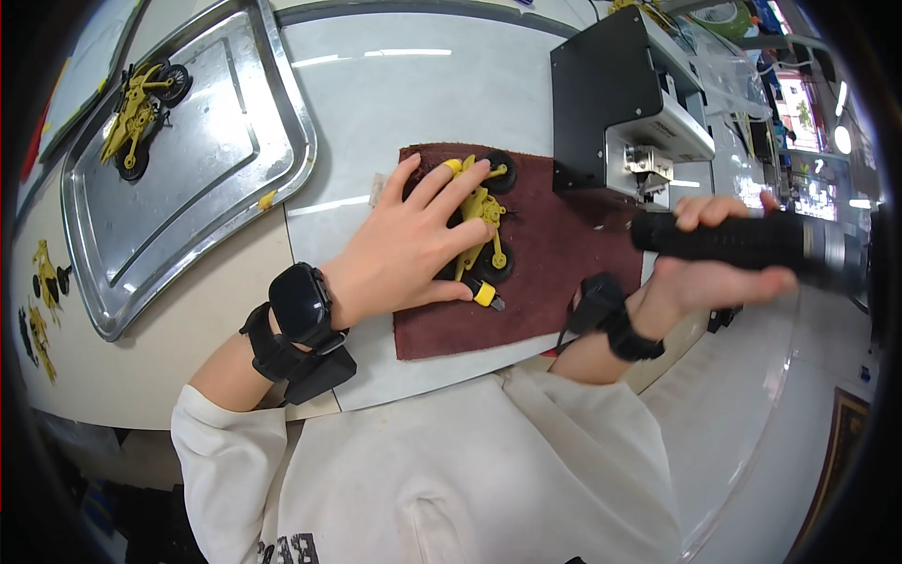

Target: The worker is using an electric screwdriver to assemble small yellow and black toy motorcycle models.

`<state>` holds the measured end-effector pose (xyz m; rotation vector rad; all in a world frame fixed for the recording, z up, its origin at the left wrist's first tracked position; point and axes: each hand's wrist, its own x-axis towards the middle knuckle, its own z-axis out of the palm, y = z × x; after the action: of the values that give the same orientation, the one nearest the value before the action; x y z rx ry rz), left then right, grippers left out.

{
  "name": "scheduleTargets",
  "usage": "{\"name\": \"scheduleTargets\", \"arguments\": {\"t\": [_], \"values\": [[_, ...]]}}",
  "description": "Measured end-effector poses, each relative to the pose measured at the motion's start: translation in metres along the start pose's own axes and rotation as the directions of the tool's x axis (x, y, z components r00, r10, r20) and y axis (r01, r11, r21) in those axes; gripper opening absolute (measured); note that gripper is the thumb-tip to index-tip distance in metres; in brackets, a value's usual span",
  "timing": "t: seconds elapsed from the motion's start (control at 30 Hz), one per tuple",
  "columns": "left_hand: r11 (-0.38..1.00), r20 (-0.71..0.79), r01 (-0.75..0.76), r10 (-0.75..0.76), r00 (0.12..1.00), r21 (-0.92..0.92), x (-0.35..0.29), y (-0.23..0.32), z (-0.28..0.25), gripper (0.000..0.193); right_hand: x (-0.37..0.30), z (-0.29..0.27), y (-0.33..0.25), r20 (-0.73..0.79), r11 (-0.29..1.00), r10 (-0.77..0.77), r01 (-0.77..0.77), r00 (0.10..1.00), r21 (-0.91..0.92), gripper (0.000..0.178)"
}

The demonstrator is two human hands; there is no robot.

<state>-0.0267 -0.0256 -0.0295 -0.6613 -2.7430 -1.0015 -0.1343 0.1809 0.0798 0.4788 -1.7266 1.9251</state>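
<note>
My left hand lies flat over a yellow toy motorcycle with black wheels, pressing it down on a dark red cloth mat. Its fingers spread across the toy's body. My right hand is raised to the right of the mat, gripping a black cylindrical power screwdriver held sideways. Both wrists wear black bands with a device.
A steel tray at the left holds another yellow toy motorcycle. More yellow toy parts lie at the far left edge. A black and white machine box stands behind the mat. The table's front edge curves near my body.
</note>
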Motion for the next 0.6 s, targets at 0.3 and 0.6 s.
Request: {"name": "scheduleTargets", "arguments": {"t": [0.3,0.6], "values": [[1.000,0.002,0.016,-0.016,1.000,0.003,-0.002,-0.001,0.000,0.053,-0.044,0.063,0.021,0.410,0.846,-0.088,-0.149,0.908,0.511,0.101],[1.000,0.002,0.026,-0.026,1.000,-0.016,-0.004,-0.004,0.002,0.059,-0.043,0.081,0.039,0.474,0.863,-0.006,-0.235,0.881,0.447,0.104]]}}
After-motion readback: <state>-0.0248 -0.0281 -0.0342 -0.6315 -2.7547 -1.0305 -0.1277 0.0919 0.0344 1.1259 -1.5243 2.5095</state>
